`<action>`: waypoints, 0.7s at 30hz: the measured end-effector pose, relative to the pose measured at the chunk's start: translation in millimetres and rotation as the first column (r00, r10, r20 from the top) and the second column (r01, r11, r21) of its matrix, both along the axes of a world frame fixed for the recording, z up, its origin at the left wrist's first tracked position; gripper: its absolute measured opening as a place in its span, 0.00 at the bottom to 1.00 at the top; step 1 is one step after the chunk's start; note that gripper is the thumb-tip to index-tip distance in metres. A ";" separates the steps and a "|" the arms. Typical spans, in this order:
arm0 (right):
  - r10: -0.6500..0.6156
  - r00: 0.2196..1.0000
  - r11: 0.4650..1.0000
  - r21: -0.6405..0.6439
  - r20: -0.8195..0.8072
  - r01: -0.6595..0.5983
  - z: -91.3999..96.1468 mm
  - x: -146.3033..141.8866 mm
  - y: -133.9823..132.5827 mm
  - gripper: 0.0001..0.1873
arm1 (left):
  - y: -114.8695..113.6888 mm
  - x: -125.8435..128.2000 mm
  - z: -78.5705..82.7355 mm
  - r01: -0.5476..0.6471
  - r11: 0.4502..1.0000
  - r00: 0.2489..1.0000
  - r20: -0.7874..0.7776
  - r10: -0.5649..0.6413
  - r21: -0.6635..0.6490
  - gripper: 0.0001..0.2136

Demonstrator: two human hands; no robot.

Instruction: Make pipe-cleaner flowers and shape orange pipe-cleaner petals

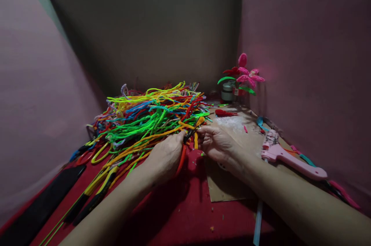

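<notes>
My left hand (168,151) is wrapped around pliers with red-orange handles (182,159) and dark jaws. Those jaws point up and right, against an orange pipe cleaner (196,140) that is bent into a short shape. The fingertips of my right hand (217,143) are pinched together on the pipe cleaner, just right of the jaws. Exactly where the jaws meet it is too small to tell. Behind my left hand lies a large heap of coloured pipe cleaners (145,122), with long orange strands along its near side.
A cardboard sheet (222,192) lies under my right hand, bearing a red fuzzy piece (224,113). Farther right rests a pink glue gun (295,163) with a glue stick. Pink pipe-cleaner flowers (251,77) stand at the back. Yellow-black handled tools (100,186) and a black strip (43,203) lie left.
</notes>
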State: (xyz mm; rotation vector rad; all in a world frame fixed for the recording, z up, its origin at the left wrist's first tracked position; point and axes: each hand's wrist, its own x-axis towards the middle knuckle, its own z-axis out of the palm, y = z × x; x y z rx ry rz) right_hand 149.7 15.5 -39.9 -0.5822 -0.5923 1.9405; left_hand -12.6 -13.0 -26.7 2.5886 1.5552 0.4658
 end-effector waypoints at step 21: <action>0.043 0.993 0.998 0.046 0.112 -0.048 -3.2 -1.2 -3.7 0.04 | -6.9 1.5 -4.2 -0.095 0.992 0.925 -0.362 0.118 0.081 0.14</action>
